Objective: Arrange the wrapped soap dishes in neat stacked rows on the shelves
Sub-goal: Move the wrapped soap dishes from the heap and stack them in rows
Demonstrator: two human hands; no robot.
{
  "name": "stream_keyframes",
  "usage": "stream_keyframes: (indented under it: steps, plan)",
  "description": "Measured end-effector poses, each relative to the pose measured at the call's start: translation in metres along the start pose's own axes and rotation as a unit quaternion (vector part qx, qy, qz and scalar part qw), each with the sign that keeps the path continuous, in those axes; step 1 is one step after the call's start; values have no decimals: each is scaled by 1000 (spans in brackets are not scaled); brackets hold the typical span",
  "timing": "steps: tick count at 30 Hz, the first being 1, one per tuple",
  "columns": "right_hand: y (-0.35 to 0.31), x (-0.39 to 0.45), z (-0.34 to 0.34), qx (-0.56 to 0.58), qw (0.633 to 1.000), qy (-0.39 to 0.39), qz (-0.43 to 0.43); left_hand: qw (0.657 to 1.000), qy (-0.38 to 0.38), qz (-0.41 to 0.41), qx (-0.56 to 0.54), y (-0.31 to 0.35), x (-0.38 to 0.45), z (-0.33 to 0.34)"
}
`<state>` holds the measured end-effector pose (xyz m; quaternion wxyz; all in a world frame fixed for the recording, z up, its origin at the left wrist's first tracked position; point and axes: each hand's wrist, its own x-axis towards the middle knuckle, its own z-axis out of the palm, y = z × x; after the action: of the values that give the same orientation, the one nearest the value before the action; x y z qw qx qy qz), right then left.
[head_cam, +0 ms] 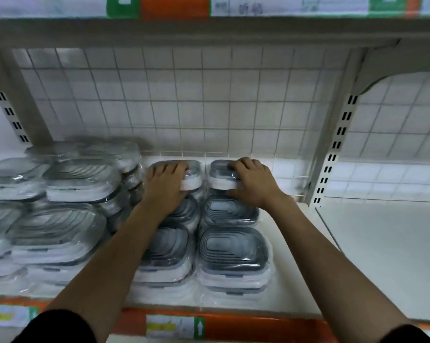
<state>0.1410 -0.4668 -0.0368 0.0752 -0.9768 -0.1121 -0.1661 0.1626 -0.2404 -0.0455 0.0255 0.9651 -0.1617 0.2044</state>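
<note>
Wrapped soap dishes, grey tops on white bases in clear film, fill the left and middle of the white shelf (pixel 295 276). Two rows run front to back in the middle. My left hand (pixel 164 181) grips the rearmost wrapped dish of the left row (pixel 193 180), fingers curled over its top. My right hand (pixel 252 181) grips the rearmost dish of the right row (pixel 220 180) the same way. In front lie the middle dish (pixel 230 211) and the front stack (pixel 233 256) of the right row. My left forearm covers part of the left row (pixel 169 248).
Taller, looser stacks of wrapped dishes (pixel 60 201) crowd the shelf's left side. A wire grid back panel (pixel 184 107) stands behind. A slotted upright (pixel 332 149) bounds the bay on the right, with bare shelf (pixel 382 243) beyond. An orange price strip (pixel 233 328) runs along the front edge.
</note>
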Motion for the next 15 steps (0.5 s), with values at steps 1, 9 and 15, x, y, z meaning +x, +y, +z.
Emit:
stream_keyframes:
  steps: [1,9,15]
  plan:
    - [1,-1,2,23,1000,-5,3,1000,-9,8,-25,-3,0,4]
    - [-7,8,11,42,998,28,30,998,-22,41,-33,-14,7,13]
    - [-14,13,18,32,997,54,52,998,-12,28,-47,-16,17,17]
